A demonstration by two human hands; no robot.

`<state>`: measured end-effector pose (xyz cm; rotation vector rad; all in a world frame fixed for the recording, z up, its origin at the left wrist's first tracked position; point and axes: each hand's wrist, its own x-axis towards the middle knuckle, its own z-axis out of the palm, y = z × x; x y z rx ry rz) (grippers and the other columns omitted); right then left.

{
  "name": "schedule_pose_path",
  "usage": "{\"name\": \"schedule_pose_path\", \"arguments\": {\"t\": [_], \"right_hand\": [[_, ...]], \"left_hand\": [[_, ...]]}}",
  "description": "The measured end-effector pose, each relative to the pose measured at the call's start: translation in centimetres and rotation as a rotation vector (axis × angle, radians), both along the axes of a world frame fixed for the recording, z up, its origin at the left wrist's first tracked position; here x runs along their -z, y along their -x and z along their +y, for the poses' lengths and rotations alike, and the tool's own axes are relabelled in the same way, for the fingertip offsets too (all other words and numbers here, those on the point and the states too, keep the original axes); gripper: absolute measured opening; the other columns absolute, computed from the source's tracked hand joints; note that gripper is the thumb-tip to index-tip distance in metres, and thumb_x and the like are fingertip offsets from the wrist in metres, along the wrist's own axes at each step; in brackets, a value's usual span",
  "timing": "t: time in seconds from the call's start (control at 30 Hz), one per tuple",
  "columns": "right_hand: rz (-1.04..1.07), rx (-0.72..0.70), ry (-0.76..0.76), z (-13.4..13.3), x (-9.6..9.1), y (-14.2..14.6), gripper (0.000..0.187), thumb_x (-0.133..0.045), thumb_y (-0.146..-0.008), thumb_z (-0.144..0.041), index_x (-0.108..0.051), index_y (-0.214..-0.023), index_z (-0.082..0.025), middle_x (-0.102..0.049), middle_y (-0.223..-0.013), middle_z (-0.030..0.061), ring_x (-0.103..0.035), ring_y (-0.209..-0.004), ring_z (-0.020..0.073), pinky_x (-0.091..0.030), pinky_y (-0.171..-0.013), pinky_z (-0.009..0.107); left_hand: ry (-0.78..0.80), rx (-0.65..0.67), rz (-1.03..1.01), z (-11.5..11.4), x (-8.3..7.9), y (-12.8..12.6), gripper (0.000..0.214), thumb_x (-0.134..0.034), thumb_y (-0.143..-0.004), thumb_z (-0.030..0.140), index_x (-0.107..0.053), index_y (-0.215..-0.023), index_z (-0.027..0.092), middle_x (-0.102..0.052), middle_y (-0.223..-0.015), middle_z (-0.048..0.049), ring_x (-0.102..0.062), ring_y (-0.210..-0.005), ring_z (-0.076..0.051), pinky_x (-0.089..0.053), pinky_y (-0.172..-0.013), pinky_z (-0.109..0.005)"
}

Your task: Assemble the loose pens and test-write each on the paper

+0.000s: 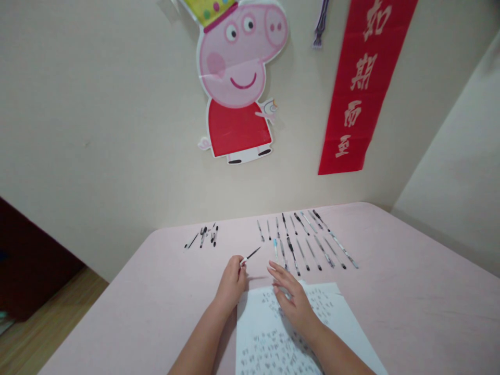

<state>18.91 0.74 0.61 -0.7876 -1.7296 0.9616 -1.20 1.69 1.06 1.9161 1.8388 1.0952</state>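
My left hand (231,286) is closed around a slim pen (253,253) whose dark end points up and to the right; its light-coloured part lies at my fingers. Fingers stretched and slightly apart, my right hand (294,302) hovers over the upper part of a white paper sheet (344,328) covered with handwriting. Nothing shows in that hand. Just beyond its fingertips lies a pen with a light blue top (275,244), part of two rows of pens, among them a black-capped pen (290,246).
A small cluster of black pens and caps (202,235) lies at the far left of the pink table (156,312). Behind the table rises a wall (117,130) with a cartoon pig cutout (240,125) and a red banner (359,104).
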Motion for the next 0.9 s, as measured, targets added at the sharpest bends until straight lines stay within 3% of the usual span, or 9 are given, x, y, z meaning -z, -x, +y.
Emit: {"name": "schedule_pose_path", "arguments": {"t": [0.2,0.5,0.73,0.9], "right_hand": [[-0.007,0.013,0.004,0.0,0.2,0.1,0.039,-0.051,-0.086,-0.022,-0.058,-0.124,-0.030,-0.050,-0.136,0.0080,-0.045,-0.126,0.0239,-0.046,-0.094,0.040],[-0.020,0.015,0.005,0.1,0.3,0.1,0.039,-0.050,-0.086,-0.022,-0.058,-0.124,-0.029,-0.051,-0.135,0.0088,-0.046,-0.124,0.0244,-0.049,-0.090,0.039],[-0.010,-0.002,0.021,0.3,1.0,0.2,0.038,-0.050,-0.086,-0.021,-0.060,-0.122,-0.029,-0.052,-0.133,0.0078,-0.047,-0.122,0.0233,-0.041,-0.101,0.045],[-0.031,-0.067,0.051,0.3,0.9,0.4,0.043,-0.050,-0.084,-0.017,-0.058,-0.124,-0.030,-0.056,-0.128,0.0077,-0.051,-0.118,0.0217,-0.040,-0.102,0.044]], "left_hand": [[0.086,-0.157,0.173,0.2,0.1,2.9,0.023,-0.049,-0.080,0.015,-0.050,-0.102,0.016,-0.057,-0.103,-0.0099,-0.055,-0.100,-0.021,-0.041,-0.089,-0.034],[0.231,-0.188,0.243,0.0,-0.6,3.1,0.009,-0.051,-0.080,0.019,-0.052,-0.089,0.019,-0.063,-0.086,-0.0056,-0.058,-0.083,-0.019,-0.039,-0.073,-0.027],[0.187,-0.152,0.017,0.2,-0.8,2.0,0.005,-0.054,-0.079,0.023,-0.052,-0.082,0.020,-0.062,-0.075,-0.0005,-0.053,-0.063,-0.013,-0.035,-0.059,-0.023],[0.109,-0.096,-0.153,0.5,-0.6,0.1,0.014,-0.059,-0.075,0.032,-0.053,-0.073,0.019,-0.050,-0.056,0.0049,-0.042,-0.050,-0.010,-0.029,-0.049,-0.022]]}}
